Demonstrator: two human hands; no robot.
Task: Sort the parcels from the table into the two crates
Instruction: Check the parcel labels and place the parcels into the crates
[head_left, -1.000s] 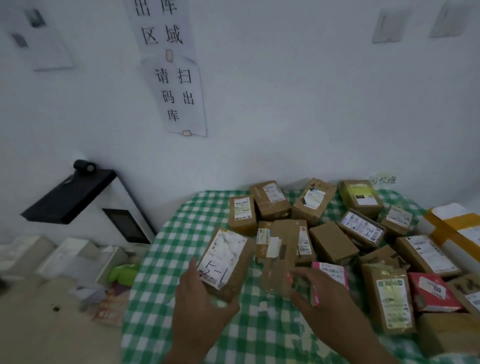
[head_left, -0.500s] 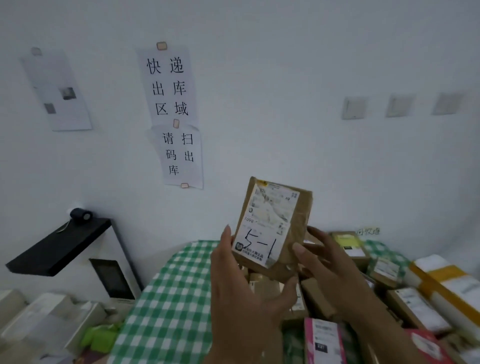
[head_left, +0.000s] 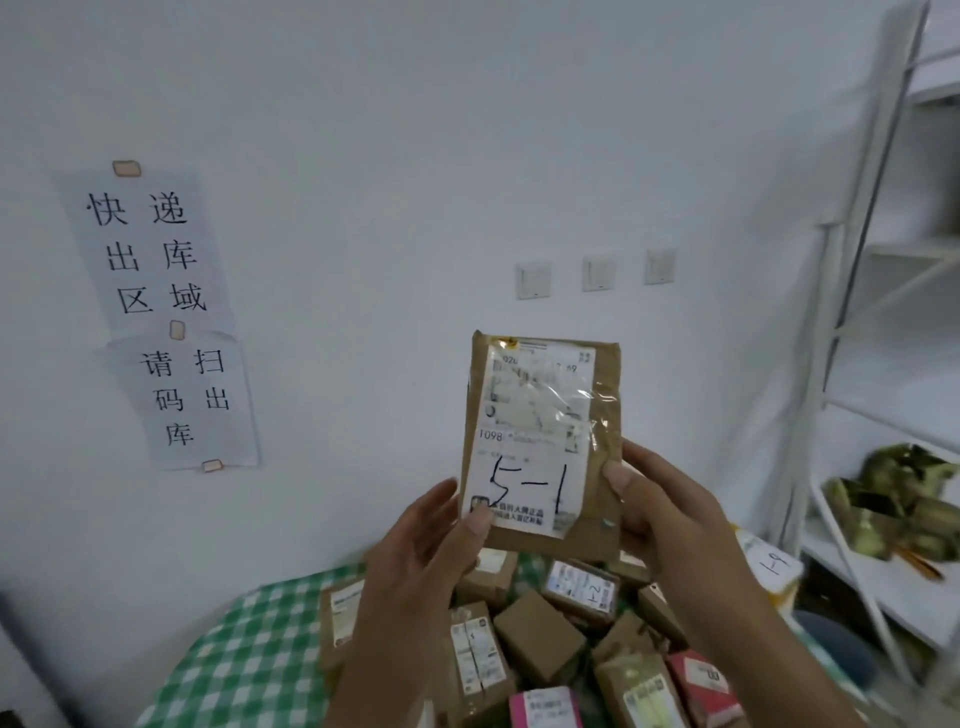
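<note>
Head view: both hands lift one brown parcel upright in front of the white wall.

The left hand grips the brown parcel along its lower left edge, thumb pressed on the bottom corner of the white shipping label, which bears a handwritten "5-1". The right hand clasps the lower right edge, thumb on the front face. The parcel is held well above the table with the green checked cloth, where other parcels lie crowded together: a plain cardboard box, a pink packet, a red packet, and a box marked "2-1". Two paper signs with Chinese characters are taped to the wall at left; three wall switches sit above the parcel. A white shelving rack stands at right. No crate can be made out.
</note>
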